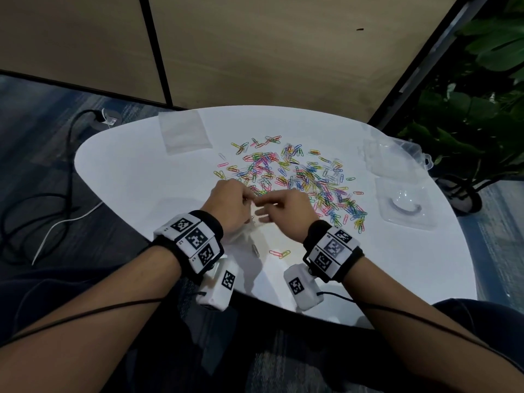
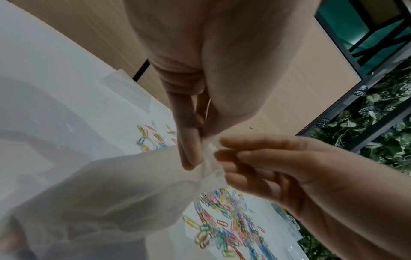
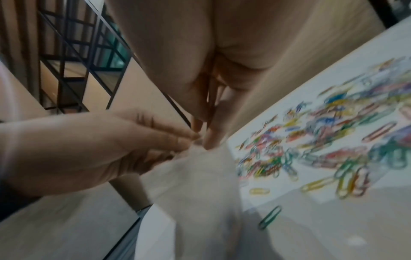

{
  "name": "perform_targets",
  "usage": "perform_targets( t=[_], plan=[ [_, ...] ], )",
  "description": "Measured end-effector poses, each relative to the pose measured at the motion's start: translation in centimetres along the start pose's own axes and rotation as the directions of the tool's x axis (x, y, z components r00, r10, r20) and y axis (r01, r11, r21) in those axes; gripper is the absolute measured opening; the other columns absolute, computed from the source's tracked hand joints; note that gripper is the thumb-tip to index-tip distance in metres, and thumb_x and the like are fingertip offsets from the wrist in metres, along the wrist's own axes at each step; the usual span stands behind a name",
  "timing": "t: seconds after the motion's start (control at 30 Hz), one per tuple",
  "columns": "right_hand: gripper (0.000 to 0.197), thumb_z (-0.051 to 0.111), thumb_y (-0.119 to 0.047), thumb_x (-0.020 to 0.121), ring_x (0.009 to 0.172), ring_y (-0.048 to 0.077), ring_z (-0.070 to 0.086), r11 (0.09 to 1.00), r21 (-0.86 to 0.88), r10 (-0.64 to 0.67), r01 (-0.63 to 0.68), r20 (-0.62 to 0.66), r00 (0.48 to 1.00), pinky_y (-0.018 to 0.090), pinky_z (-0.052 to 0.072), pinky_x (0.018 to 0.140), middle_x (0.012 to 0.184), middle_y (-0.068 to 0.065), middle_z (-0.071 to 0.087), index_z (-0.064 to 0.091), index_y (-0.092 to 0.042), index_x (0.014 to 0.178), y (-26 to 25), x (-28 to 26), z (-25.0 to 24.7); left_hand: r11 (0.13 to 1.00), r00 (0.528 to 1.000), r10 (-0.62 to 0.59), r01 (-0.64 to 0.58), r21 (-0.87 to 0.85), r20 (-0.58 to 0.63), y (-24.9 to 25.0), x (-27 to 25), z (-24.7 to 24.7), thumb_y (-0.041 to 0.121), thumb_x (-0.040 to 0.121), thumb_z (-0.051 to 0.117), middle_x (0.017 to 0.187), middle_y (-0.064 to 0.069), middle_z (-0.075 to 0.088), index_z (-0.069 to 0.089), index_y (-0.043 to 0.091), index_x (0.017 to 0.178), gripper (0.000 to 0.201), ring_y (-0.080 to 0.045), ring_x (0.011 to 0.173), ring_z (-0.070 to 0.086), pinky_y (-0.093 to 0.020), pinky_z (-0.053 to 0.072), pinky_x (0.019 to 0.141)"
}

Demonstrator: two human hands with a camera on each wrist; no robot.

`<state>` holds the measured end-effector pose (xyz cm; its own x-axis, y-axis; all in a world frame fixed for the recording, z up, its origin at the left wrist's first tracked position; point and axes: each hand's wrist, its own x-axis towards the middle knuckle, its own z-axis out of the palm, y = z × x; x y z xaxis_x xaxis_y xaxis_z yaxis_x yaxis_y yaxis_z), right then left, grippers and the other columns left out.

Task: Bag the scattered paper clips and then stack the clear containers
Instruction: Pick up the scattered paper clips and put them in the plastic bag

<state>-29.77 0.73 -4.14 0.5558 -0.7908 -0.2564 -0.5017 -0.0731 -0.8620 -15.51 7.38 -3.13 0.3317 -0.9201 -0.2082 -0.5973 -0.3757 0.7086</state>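
Many coloured paper clips [image 1: 295,177] lie scattered across the middle of the white table [image 1: 136,165]. Both hands meet in front of the pile at the mouth of a clear plastic bag [image 1: 243,234]. My left hand [image 1: 248,198] pinches the bag's top edge between thumb and fingers, and the bag [image 2: 133,184] hangs below it. My right hand [image 1: 259,205] pinches the same edge from the other side, as the right hand [image 2: 220,151] shows in the left wrist view. Two clear containers [image 1: 405,205] [image 1: 394,157] sit at the right. The bag's inside is blurred in both wrist views.
A second clear bag [image 1: 184,131] lies flat at the far left of the table. Three loose clips [image 1: 279,253] lie near the front edge. Cables [image 1: 65,199] run over the floor on the left. A potted plant [image 1: 482,123] stands to the right.
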Motion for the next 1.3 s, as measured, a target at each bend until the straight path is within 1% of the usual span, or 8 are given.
perform_targets(
  t=[0.1, 0.17, 0.27, 0.33, 0.73, 0.93, 1.13, 1.3],
  plan=[
    [0.024, 0.064, -0.005, 0.089, 0.075, 0.019, 0.073, 0.997, -0.078, 0.017, -0.027, -0.125, 0.992, 0.030, 0.062, 0.066, 0.095, 0.008, 0.072, 0.070, -0.008, 0.112, 1.4, -0.7, -2.4, 0.999, 1.000, -0.026, 0.026, 0.021, -0.017, -0.3, -0.2, -1.2, 0.005, 0.093, 0.056, 0.100, -0.012, 0.076, 0.075, 0.008, 0.111, 0.026, -0.027, 0.092, 0.073, -0.039, 0.057, 0.094],
    [0.063, 0.081, -0.027, 0.078, 0.076, 0.020, 0.072, 0.937, -0.273, 0.201, -0.220, -0.094, 0.975, 0.037, 0.062, 0.070, 0.110, 0.008, 0.067, 0.054, -0.013, 0.133, 4.2, -1.3, -3.1, 0.999, 0.999, -0.037, 0.038, 0.008, -0.023, -0.8, -0.5, -2.1, 0.004, 0.094, 0.055, 0.107, -0.013, 0.075, 0.075, 0.008, 0.112, 0.027, -0.030, 0.091, 0.074, -0.040, 0.058, 0.094],
    [0.127, 0.087, -0.061, 0.048, 0.110, 0.029, 0.062, 0.795, -0.458, 0.427, -0.398, -0.042, 0.903, 0.042, 0.056, 0.090, 0.140, 0.013, 0.046, 0.024, -0.019, 0.150, 7.8, -2.9, -1.0, 0.999, 0.999, -0.040, 0.041, 0.016, -0.034, -1.6, -1.2, -3.2, 0.004, 0.093, 0.052, 0.101, -0.012, 0.076, 0.076, 0.008, 0.110, 0.029, -0.027, 0.084, 0.075, -0.037, 0.058, 0.091],
    [0.133, 0.088, -0.060, 0.049, 0.129, 0.029, 0.045, 0.797, -0.468, 0.395, -0.383, -0.077, 0.916, 0.037, 0.044, 0.105, 0.144, 0.011, 0.034, 0.015, -0.020, 0.153, 8.5, -3.6, 1.6, 0.998, 0.998, -0.046, 0.047, 0.029, -0.044, -2.1, -1.7, -3.8, 0.005, 0.092, 0.052, 0.098, -0.011, 0.076, 0.075, 0.009, 0.111, 0.030, -0.025, 0.086, 0.074, -0.035, 0.057, 0.092],
    [0.061, 0.075, -0.020, 0.082, 0.116, 0.029, 0.056, 0.835, -0.477, 0.156, -0.273, -0.271, 0.950, 0.032, 0.047, 0.097, 0.136, 0.014, 0.043, 0.050, -0.016, 0.137, 6.1, 7.2, 6.3, 0.997, 0.996, -0.072, 0.073, 0.008, -0.061, -4.4, -2.3, -6.4, 0.003, 0.093, 0.050, 0.088, -0.016, 0.075, 0.076, 0.006, 0.102, 0.027, -0.026, 0.064, 0.075, -0.033, 0.061, 0.082],
    [0.049, 0.053, -0.024, 0.096, 0.137, 0.036, 0.033, 0.518, -0.851, -0.111, 0.090, 0.037, 0.993, 0.048, 0.035, 0.112, 0.155, 0.010, 0.032, 0.044, -0.028, 0.144, 5.9, 9.4, 5.5, 0.995, 0.994, -0.101, 0.100, -0.019, -0.049, -5.2, -1.9, -6.5, 0.002, 0.092, 0.050, 0.088, -0.016, 0.075, 0.076, 0.004, 0.099, 0.027, -0.027, 0.065, 0.076, -0.035, 0.062, 0.078],
    [0.024, 0.057, 0.000, 0.089, 0.089, 0.031, 0.064, 0.442, -0.879, -0.193, 0.177, 0.099, 0.976, 0.037, 0.057, 0.075, 0.096, 0.012, 0.067, 0.071, -0.009, 0.105, 5.7, 9.7, 5.1, 0.994, 0.993, -0.111, 0.111, -0.015, -0.037, -5.3, -1.8, -6.4, 0.002, 0.092, 0.049, 0.086, -0.017, 0.076, 0.076, 0.004, 0.100, 0.028, -0.026, 0.067, 0.076, -0.036, 0.062, 0.081],
    [0.016, 0.062, -0.011, 0.091, 0.077, 0.024, 0.068, 0.642, -0.766, -0.056, -0.042, -0.102, 0.993, 0.030, 0.058, 0.073, 0.084, 0.010, 0.073, 0.078, -0.006, 0.089, 5.3, 9.9, 2.8, 0.994, 0.994, -0.112, 0.112, -0.006, -0.015, -5.0, -1.3, -5.6, 0.005, 0.094, 0.052, 0.085, -0.014, 0.076, 0.074, 0.007, 0.110, 0.027, -0.023, 0.065, 0.076, -0.034, 0.062, 0.082]
  ],
)
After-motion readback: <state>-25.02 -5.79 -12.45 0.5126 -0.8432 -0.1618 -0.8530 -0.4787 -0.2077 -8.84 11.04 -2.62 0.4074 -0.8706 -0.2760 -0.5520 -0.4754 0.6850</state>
